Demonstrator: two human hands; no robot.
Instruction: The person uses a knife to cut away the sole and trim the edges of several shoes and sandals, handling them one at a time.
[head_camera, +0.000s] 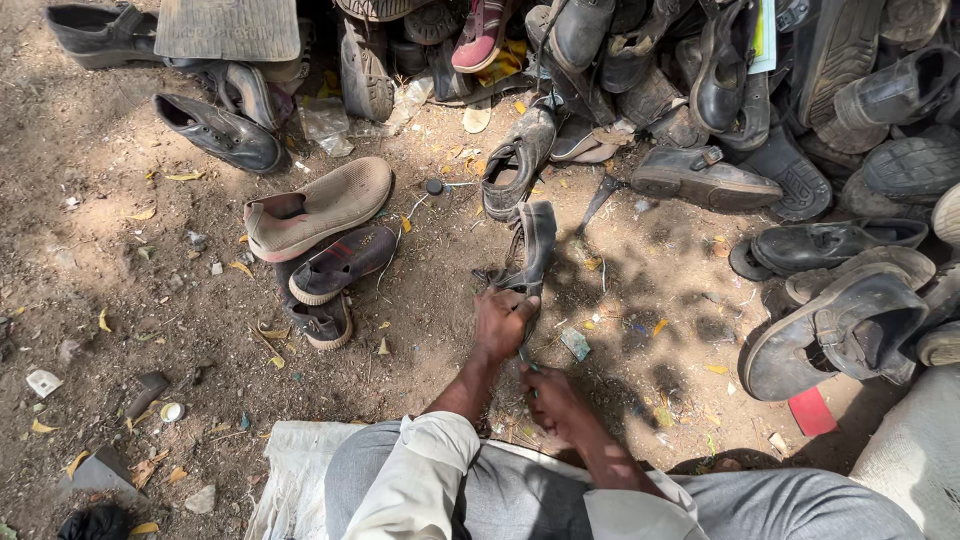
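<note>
Dirt ground: left hand (500, 322) grips grey shoe (530, 245) pointing away; right hand (552, 393) state unclear.

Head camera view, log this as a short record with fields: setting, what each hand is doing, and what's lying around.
Setting: bare dirt ground, person seated, seen from above
Left hand: grips the heel end of a dark sandal, holding it up off the ground
Right hand: lower, near the sandal's bottom end; whether it holds anything cannot be told
Nearby left: beige slip-on shoe, small dark shoes beside it
Top and right: pile of worn black shoes
Other: red scrap, yellow leaves scattered
</note>
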